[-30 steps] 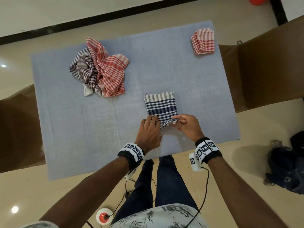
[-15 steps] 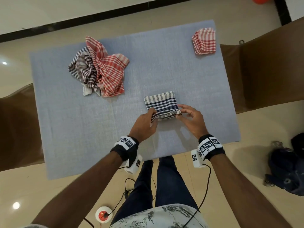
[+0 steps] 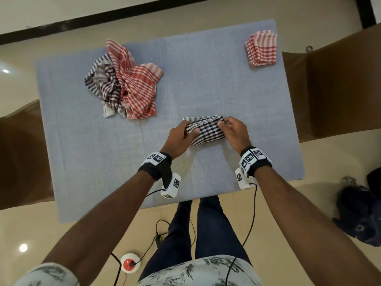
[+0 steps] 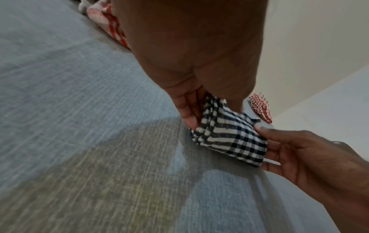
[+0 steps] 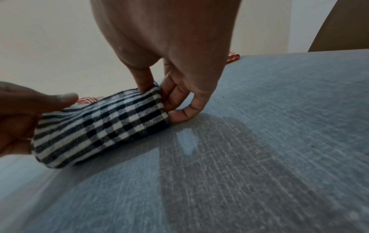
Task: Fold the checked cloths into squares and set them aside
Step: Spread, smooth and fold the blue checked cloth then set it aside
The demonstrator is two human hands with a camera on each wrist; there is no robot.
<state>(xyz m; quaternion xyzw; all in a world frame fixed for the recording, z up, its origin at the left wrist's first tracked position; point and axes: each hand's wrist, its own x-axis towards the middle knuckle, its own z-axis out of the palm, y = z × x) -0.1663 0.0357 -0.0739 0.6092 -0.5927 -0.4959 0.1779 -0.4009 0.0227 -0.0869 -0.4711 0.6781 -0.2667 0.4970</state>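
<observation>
Right now my left hand and right hand each pinch an end of the blue checked cloth, thumbs on top, fingers beneath, so its layers stay aligned mid-fold on the grey mat.

folded red cloth: mostly hidden behind the right hand
bag: cut off by the edge
desk: blurred

Both hands pinch the navy checked cloth — ends gripped.
</observation>
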